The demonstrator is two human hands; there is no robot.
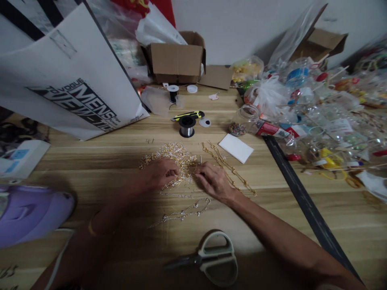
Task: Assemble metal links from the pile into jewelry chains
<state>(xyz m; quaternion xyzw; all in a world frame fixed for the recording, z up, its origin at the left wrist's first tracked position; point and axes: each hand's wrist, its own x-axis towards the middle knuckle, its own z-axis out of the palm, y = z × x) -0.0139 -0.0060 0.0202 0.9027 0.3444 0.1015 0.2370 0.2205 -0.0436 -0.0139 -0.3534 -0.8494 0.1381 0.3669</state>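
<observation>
A heap of small gold and silver jewellery pieces [172,155] lies on the wooden table. Over its front left part is my left hand [160,173], fingers curled together in a pinch. At the heap's right edge my right hand [213,180] has thumb and fingers pinched too. Whatever sits between the fingertips of either hand is too small to make out. Gold chains [231,167] stretch out just beyond my right hand. Nearer to me, a silver chain [184,213] lies in a loose loop, with a short silver strand [175,195] above it.
Large scissors [216,257] lie in front. Behind the heap are a wire spool [187,127], a yellow-black cutter [190,115], a white pad [236,148] and a bead jar [243,121]. A paper bag [72,80] and purple iron [33,213] stand left; plastic containers [326,121] crowd right.
</observation>
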